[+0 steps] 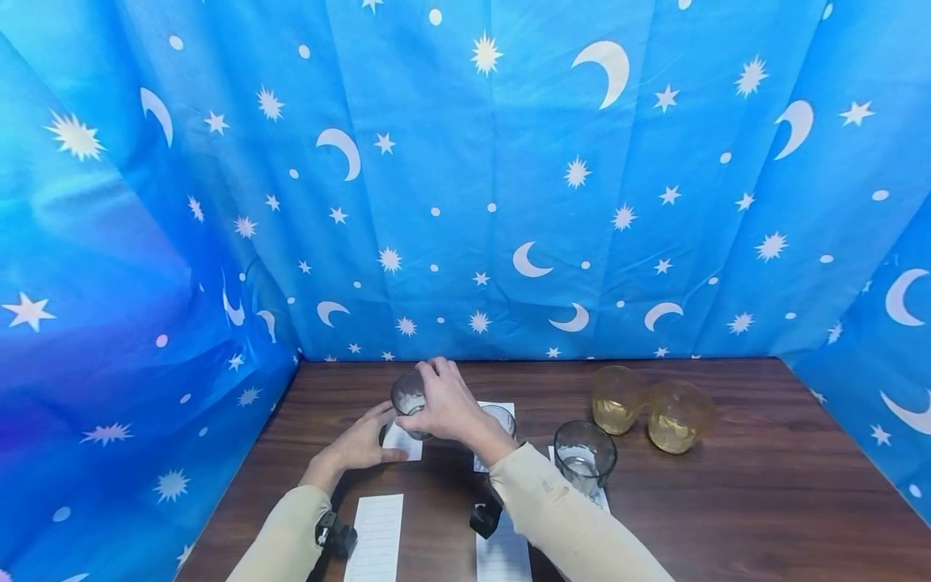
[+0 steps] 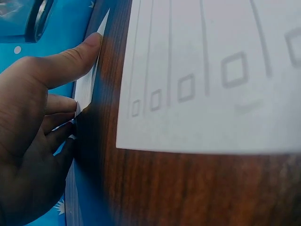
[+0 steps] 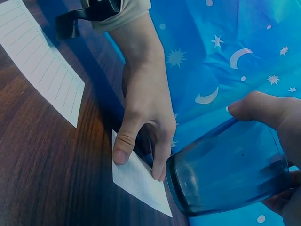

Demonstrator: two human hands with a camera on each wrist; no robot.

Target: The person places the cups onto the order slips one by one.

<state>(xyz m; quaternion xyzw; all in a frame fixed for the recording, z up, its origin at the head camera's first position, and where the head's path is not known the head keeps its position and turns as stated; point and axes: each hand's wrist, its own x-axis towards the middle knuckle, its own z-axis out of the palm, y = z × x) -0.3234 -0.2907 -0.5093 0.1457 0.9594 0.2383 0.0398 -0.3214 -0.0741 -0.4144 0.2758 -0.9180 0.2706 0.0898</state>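
My right hand (image 1: 452, 411) grips a clear, grey-tinted glass tumbler (image 1: 406, 391) and holds it raised over the table. In the right wrist view the tumbler (image 3: 225, 172) appears tilted, with the thumb on one side and fingertips on the other. Below it, my left hand (image 1: 358, 443) rests at a small white paper sheet (image 1: 406, 444). The right wrist view shows the left thumb on one edge of that sheet (image 3: 141, 186) and fingertips at the opposite edge, spread apart. The left wrist view shows this sheet (image 2: 86, 92) edge-on beside the thumb.
A glass (image 1: 502, 417) stands on paper behind the right forearm. Another tinted glass (image 1: 584, 453) stands on paper to the right, with two amber glasses (image 1: 614, 404) beyond. Lined sheets (image 1: 376, 537) lie nearer on the wooden table (image 1: 756, 485). A blue curtain (image 1: 465, 162) surrounds it.
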